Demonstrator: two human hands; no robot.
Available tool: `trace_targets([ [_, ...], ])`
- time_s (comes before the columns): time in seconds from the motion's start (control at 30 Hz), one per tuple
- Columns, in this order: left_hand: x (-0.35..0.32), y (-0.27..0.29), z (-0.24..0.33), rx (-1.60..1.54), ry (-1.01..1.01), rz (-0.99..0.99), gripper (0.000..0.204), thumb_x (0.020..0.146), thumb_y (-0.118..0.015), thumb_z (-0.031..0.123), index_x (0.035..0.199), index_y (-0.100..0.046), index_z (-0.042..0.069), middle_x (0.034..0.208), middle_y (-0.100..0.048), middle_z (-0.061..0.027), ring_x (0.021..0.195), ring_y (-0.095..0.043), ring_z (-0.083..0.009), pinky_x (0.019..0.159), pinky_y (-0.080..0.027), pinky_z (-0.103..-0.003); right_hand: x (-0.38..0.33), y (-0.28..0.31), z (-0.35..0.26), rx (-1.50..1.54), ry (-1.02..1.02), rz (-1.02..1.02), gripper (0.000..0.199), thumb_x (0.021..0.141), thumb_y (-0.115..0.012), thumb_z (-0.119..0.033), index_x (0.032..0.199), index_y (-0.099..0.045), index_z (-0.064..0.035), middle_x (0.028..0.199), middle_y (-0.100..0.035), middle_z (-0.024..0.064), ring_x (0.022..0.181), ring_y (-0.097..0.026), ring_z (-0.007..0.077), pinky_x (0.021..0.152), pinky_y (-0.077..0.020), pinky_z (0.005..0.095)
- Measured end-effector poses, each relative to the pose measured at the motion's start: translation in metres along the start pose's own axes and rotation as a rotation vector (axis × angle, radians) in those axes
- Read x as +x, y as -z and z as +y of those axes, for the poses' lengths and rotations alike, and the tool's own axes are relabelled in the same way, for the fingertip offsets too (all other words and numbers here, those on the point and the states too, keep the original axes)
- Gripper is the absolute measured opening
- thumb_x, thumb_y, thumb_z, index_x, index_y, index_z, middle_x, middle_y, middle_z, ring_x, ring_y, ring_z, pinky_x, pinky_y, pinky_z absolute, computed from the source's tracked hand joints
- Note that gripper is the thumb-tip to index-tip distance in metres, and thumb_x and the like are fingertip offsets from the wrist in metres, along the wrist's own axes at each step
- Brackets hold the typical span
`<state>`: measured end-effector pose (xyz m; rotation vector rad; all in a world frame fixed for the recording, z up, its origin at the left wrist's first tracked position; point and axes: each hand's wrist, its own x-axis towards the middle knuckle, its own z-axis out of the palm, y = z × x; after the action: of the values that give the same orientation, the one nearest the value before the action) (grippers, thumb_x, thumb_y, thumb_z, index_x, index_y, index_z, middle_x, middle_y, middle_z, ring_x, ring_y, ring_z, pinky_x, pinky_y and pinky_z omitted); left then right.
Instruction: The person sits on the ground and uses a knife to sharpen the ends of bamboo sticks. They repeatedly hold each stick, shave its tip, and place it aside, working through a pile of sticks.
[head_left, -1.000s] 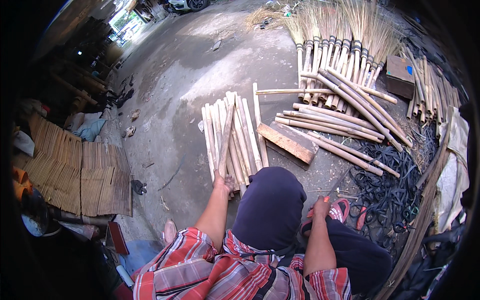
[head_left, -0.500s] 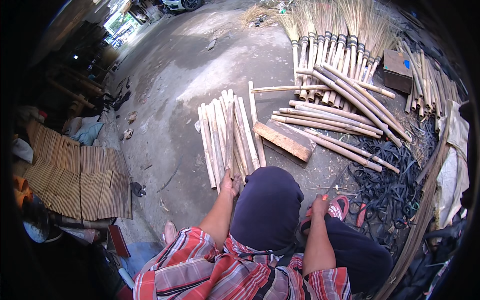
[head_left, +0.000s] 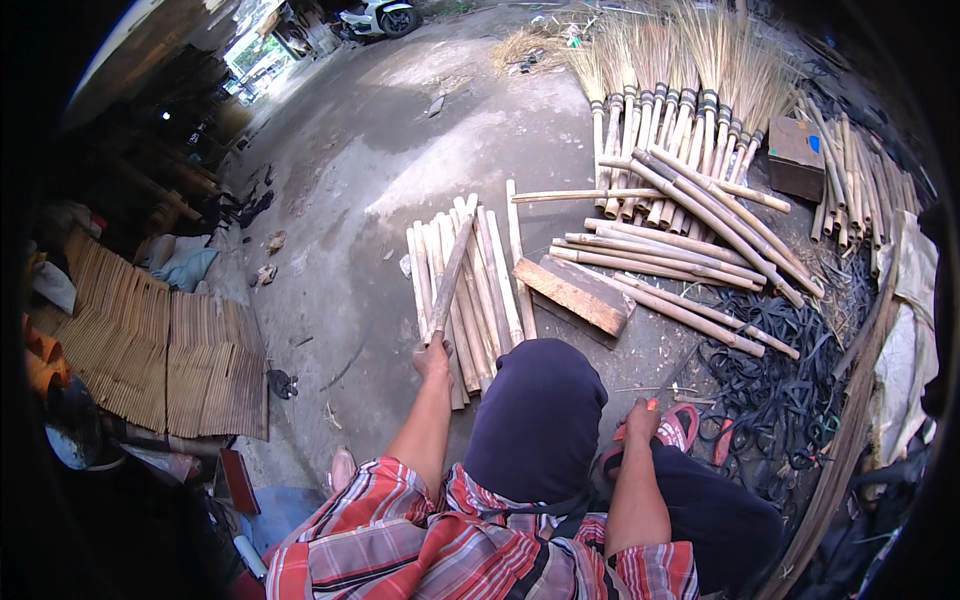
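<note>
My left hand (head_left: pixel 434 357) is closed round the near end of a bamboo pole (head_left: pixel 455 270). That pole slants over a row of similar bamboo poles (head_left: pixel 490 270) lying on the ground ahead of me. By my right foot, my right hand (head_left: pixel 639 420) grips a knife (head_left: pixel 678 368) with an orange handle and a thin dark blade pointing away. Between the row and the knife lies a wooden block (head_left: pixel 570 297) with a pale cut face, resting beside a darker piece of wood.
More bamboo poles (head_left: pixel 665 250) lie crossed at the right, before a row of brooms (head_left: pixel 690 110). A cardboard box (head_left: pixel 795 158) stands beside them. Black strips (head_left: pixel 770 385) are heaped right of my foot. Slatted bamboo mats (head_left: pixel 210 355) lie left.
My left hand has shifted left, swinging the pole's near end left so that it now slants across the row. The knife stays in my right hand in nearly the same place.
</note>
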<state>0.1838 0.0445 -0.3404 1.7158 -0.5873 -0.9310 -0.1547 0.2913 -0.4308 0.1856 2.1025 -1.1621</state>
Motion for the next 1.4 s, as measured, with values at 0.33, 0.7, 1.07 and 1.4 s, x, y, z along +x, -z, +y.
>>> trace_targets([
  [0.33,-0.002,0.034,0.279,-0.716,-0.814,0.044,0.063,0.094,-0.071,0.052,0.13,-0.048,0.006,0.108,-0.06,-0.0071,0.093,-0.062,-0.0164,0.093,-0.05,-0.033,0.01,-0.006,0.007,0.043,0.007,-0.015,0.037,0.09,-0.06,-0.028,0.078,-0.062,0.0074,0.067,-0.065,0.0177,0.052,-0.065,0.0284,0.053,-0.053,0.0444],
  [0.7,-0.088,0.009,0.333,-0.387,-0.771,-0.385,0.052,0.092,-0.073,0.052,0.111,-0.056,0.007,0.08,-0.055,-0.0019,0.067,-0.06,-0.0122,0.062,-0.054,-0.029,0.011,-0.005,0.012,0.093,-0.023,-0.028,0.035,0.089,-0.058,-0.026,0.075,-0.06,0.006,0.06,-0.061,0.0155,0.049,-0.064,0.0283,0.052,-0.0518,0.0447],
  [1.07,-0.038,-0.038,0.024,0.435,-0.307,-0.614,0.048,0.087,-0.077,0.033,0.118,-0.063,-0.001,0.1,-0.069,-0.0098,0.091,-0.066,-0.0192,0.085,-0.051,-0.032,0.008,0.001,0.017,-0.077,0.006,-0.017,0.032,0.087,-0.056,-0.025,0.08,-0.063,0.0057,0.06,-0.064,0.0176,0.054,-0.068,0.0302,0.056,-0.0536,0.0448],
  [1.4,0.003,-0.1,-0.053,0.77,-0.108,-0.201,0.071,0.096,-0.066,0.038,0.144,-0.04,-0.007,0.132,-0.06,-0.0324,0.125,-0.059,-0.0442,0.104,-0.047,-0.045,0.016,-0.005,0.035,-0.173,0.01,0.033,0.032,0.086,-0.062,-0.027,0.088,-0.065,0.0043,0.08,-0.071,0.0208,0.072,-0.071,0.0345,0.07,-0.0544,0.0463],
])
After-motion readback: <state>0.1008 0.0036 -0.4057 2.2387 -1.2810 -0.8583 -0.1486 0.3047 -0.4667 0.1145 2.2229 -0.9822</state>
